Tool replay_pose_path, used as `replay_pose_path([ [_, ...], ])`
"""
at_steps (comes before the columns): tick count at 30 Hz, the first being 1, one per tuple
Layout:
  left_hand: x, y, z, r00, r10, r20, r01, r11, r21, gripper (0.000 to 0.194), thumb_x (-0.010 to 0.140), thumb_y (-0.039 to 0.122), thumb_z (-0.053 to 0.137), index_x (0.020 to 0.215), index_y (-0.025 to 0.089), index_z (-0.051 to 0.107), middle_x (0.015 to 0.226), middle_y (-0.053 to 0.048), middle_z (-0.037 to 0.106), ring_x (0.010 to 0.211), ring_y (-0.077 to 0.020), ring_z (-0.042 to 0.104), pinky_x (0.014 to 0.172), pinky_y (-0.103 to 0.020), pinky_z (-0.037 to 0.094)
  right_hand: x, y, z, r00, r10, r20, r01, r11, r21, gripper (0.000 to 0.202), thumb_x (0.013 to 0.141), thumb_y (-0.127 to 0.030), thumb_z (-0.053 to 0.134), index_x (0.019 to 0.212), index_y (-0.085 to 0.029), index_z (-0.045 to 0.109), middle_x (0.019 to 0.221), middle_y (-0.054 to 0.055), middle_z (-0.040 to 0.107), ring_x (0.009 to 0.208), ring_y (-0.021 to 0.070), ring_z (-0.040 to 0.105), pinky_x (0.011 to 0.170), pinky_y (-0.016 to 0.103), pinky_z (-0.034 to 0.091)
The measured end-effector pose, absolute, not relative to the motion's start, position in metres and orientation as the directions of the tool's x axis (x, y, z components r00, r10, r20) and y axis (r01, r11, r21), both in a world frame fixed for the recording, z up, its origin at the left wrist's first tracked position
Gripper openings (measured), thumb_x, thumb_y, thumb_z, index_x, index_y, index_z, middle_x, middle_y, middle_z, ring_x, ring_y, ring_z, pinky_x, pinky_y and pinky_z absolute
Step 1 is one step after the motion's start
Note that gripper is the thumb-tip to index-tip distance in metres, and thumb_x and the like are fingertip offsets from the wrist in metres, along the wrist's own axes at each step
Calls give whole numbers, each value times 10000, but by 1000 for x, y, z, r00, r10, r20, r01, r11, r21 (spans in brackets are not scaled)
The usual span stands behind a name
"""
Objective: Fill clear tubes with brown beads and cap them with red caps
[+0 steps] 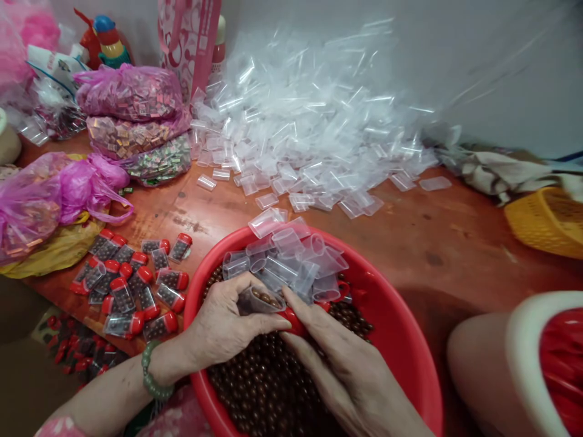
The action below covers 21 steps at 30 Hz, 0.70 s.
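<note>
My left hand (223, 325), with a green bead bracelet (152, 373) at the wrist, grips a clear plastic tube (260, 301) with several brown balls inside. At the tube's right end my right hand (348, 358) has its fingers closed around a red cap (295, 321); whether the cap is fully seated cannot be made out. Both hands are over a red basin (426, 370), which holds many small brown balls (259, 379). Clear tubes (280, 267) lie heaped on the balls at the basin's far side, touching near my fingers.
A large heap of clear tubes (310, 133) covers the table's back. Filled red-capped tubes (122, 294) lie at left, near pink bags (130, 97). At right are a white-rimmed container (519, 340) with red contents and a yellow basket (544, 224).
</note>
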<state>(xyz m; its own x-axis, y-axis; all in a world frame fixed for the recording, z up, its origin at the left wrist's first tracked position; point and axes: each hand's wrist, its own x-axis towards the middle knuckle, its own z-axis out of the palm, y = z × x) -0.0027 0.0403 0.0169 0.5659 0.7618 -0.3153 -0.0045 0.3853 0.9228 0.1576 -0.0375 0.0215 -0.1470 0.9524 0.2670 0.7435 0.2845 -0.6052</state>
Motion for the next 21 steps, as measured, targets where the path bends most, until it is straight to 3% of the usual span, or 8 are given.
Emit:
replay_pose_path([
  [7, -3, 38, 15, 641, 714, -281, -8, 372, 928, 162, 750, 247, 710, 793, 154, 584, 689, 46, 547, 637, -79, 465, 650, -219, 375, 170, -39, 37, 74, 989, 130, 635, 54, -771, 455, 907, -241, 572, 1350, -339, 534, 1247, 17, 673, 1091, 230, 665, 909, 355, 572],
  [12, -4, 35, 14, 719, 640, -271, -18, 407, 913, 145, 762, 250, 691, 814, 138, 614, 718, 22, 559, 655, -93, 474, 656, -224, 382, 159, -33, 42, 41, 962, 270, 594, 193, -781, 491, 903, -159, 563, 1346, -367, 532, 1139, 31, 697, 970, 188, 695, 817, 299, 595],
  [17, -5, 34, 12, 773, 588, -239, 4, 372, 928, 295, 754, 395, 726, 879, 136, 663, 744, 2, 588, 730, -140, 523, 711, -243, 426, 150, -23, 41, -69, 933, 354, 590, 324, -739, 498, 874, -104, 587, 1311, -342, 570, 946, 31, 686, 825, 153, 670, 706, 268, 582],
  [21, -7, 34, 10, 767, 595, -240, 34, 336, 941, 302, 764, 399, 716, 892, 132, 659, 726, 13, 546, 694, -123, 479, 668, -225, 414, 147, -23, 39, -17, 938, 345, 639, 275, -718, 426, 877, -141, 594, 1270, -307, 606, 971, 40, 717, 830, 180, 685, 710, 312, 591],
])
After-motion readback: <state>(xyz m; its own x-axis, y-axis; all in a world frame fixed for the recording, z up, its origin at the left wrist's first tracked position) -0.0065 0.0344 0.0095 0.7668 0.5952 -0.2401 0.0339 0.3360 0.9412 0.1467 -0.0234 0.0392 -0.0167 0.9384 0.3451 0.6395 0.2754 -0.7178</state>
